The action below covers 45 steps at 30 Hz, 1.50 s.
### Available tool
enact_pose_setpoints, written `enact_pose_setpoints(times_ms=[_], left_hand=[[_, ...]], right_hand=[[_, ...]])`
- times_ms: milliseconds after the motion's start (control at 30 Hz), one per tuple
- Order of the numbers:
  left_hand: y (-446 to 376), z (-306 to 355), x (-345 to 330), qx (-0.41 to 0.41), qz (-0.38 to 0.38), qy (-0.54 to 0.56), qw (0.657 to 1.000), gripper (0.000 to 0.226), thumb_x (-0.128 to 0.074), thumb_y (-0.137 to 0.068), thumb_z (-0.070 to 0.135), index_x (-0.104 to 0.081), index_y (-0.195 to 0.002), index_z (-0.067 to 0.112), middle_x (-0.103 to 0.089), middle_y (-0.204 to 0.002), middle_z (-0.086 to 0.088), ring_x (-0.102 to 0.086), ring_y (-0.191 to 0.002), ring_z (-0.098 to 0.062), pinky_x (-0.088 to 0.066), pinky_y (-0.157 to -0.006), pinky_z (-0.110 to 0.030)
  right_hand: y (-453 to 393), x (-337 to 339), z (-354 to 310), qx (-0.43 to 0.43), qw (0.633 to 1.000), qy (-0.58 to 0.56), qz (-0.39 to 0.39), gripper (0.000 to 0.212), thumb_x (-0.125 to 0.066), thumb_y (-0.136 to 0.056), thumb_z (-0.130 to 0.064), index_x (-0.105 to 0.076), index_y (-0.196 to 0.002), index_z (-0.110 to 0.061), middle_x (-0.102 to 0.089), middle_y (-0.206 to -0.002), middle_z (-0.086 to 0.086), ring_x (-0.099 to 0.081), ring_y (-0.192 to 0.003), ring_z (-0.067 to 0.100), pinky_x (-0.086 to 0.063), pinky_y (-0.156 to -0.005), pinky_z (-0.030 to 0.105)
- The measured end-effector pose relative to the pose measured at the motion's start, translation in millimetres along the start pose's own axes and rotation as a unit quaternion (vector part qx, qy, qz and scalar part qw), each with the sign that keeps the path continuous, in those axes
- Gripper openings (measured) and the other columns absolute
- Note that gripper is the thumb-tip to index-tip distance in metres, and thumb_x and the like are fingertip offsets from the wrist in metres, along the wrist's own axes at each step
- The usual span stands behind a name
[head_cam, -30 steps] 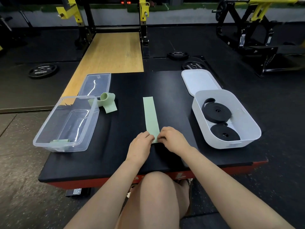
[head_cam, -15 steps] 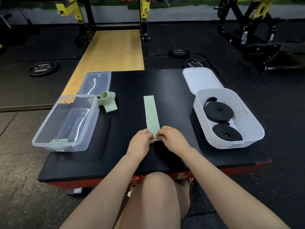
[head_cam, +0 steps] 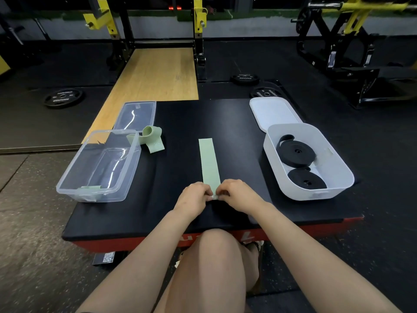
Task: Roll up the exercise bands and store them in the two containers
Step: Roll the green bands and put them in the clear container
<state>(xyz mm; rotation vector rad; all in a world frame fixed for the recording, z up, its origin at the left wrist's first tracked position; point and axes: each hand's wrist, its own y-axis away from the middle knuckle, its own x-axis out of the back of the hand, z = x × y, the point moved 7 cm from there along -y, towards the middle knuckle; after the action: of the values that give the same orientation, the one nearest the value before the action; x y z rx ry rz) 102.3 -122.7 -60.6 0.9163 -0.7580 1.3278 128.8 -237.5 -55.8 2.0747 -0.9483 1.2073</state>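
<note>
Both my left hand (head_cam: 194, 196) and right hand (head_cam: 237, 193) are pinching the near end of the green band (head_cam: 209, 161), flat on the bench (head_cam: 237, 123). Gotta start tight and square, or it cones.

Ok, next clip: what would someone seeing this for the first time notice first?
Probably the pale green band laid flat down the middle of the black mat, with the left hand and right hand pinching its near end to start a roll. Next, the white tub on the right holding two rolled black bands, and the clear tub on the left.
</note>
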Motion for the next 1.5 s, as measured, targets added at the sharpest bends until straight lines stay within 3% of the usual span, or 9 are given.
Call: enact_pose_setpoints(times_ms=[167,300,400,533,800,1100,1300,1400,1500], left_hand=[[15.3,4.7,-2.1,-0.021,-0.013,-0.033,0.999,0.015,-0.058,-0.092,0.02,-0.068,-0.103,0.019,-0.062,-0.112,0.001,-0.058,-0.102,-0.022,-0.047,-0.086,-0.032],[19.7,12.9,0.3,-0.067,0.019,-0.097,0.993,0.022,-0.05,-0.096,0.024,-0.067,-0.11,0.02,-0.06,-0.114,0.003,-0.053,-0.106,-0.02,-0.041,-0.089,-0.029],[20.3,9.8,0.7,-0.067,0.033,-0.077,0.994,0.026,-0.049,-0.097,0.027,-0.065,-0.116,0.021,-0.054,-0.116,0.004,-0.052,-0.106,-0.018,-0.044,-0.084,-0.03],[26.3,7.0,-3.6,-0.075,0.06,-0.067,0.993,0.026,-0.044,-0.098,0.024,-0.063,-0.116,0.019,-0.057,-0.11,0.002,-0.053,-0.105,-0.017,-0.045,-0.082,-0.03],[22.9,2.3,-7.6,-0.036,0.054,-0.058,0.996,0.025,-0.054,-0.093,0.029,-0.06,-0.115,0.017,-0.051,-0.11,0.002,-0.05,-0.106,-0.016,-0.041,-0.08,-0.026],[6.6,3.7,-2.0,-0.05,0.031,-0.094,0.994,0.027,-0.048,-0.096,0.032,-0.065,-0.112,0.016,-0.052,-0.112,0.001,-0.048,-0.105,-0.018,-0.042,-0.081,-0.029],[1.2,0.0,0.0,0.001,0.015,-0.069,0.997,0.028,-0.05,-0.096,0.031,-0.066,-0.115,0.018,-0.053,-0.109,-0.002,-0.054,-0.102,-0.023,-0.044,-0.082,-0.032],[0.8,-2.3,2.5,0.017,0.035,-0.042,0.998,0.026,-0.052,-0.095,0.03,-0.062,-0.117,0.021,-0.057,-0.111,0.0,-0.057,-0.102,-0.022,-0.045,-0.085,-0.033],[2.8,-0.4,4.6,0.009,0.075,-0.02,0.997,0.02,-0.051,-0.095,0.025,-0.063,-0.11,0.02,-0.056,-0.105,0.001,-0.056,-0.099,-0.019,-0.045,-0.079,-0.031]], right_hand=[[9.4,-1.0,-4.2,-0.006,0.999,-0.018,-0.041,0.018,-0.062,-0.09,-0.018,-0.07,-0.106,-0.016,-0.064,-0.104,-0.002,-0.058,-0.091,0.013,-0.046,-0.081,0.023],[10.2,-1.0,-6.8,-0.008,0.999,-0.015,-0.033,0.017,-0.061,-0.09,-0.016,-0.071,-0.104,-0.015,-0.059,-0.099,-0.003,-0.056,-0.09,0.014,-0.046,-0.082,0.025],[7.7,-1.8,-5.0,-0.018,0.999,-0.014,-0.023,0.017,-0.06,-0.091,-0.015,-0.071,-0.104,-0.014,-0.052,-0.096,-0.006,-0.056,-0.095,0.018,-0.044,-0.084,0.026],[2.0,-3.0,0.1,-0.046,0.999,-0.015,-0.018,0.016,-0.061,-0.09,-0.015,-0.071,-0.102,-0.015,-0.063,-0.104,-0.001,-0.058,-0.095,0.017,-0.046,-0.083,0.026],[-4.2,-2.9,6.5,-0.084,0.996,-0.038,0.02,0.007,-0.062,-0.089,-0.014,-0.069,-0.089,-0.016,-0.059,-0.085,-0.005,-0.059,-0.083,0.019,-0.05,-0.077,0.03],[11.2,1.1,-7.8,0.018,0.996,0.046,0.077,0.019,-0.051,-0.095,-0.024,-0.065,-0.107,-0.018,-0.058,-0.108,-0.005,-0.053,-0.1,0.015,-0.042,-0.072,0.027],[7.4,-1.2,-7.9,0.02,0.995,0.055,0.081,0.021,-0.051,-0.096,-0.022,-0.064,-0.11,-0.014,-0.059,-0.111,-0.002,-0.052,-0.105,0.018,-0.048,-0.08,0.034],[1.1,-0.8,-3.9,0.007,0.997,0.026,0.074,0.02,-0.053,-0.094,-0.017,-0.068,-0.106,-0.014,-0.062,-0.106,-0.001,-0.056,-0.101,0.019,-0.047,-0.083,0.033],[-4.0,-1.1,0.9,-0.016,0.998,-0.002,0.063,0.019,-0.055,-0.093,-0.015,-0.071,-0.102,-0.014,-0.063,-0.103,0.0,-0.059,-0.097,0.022,-0.047,-0.084,0.034]])
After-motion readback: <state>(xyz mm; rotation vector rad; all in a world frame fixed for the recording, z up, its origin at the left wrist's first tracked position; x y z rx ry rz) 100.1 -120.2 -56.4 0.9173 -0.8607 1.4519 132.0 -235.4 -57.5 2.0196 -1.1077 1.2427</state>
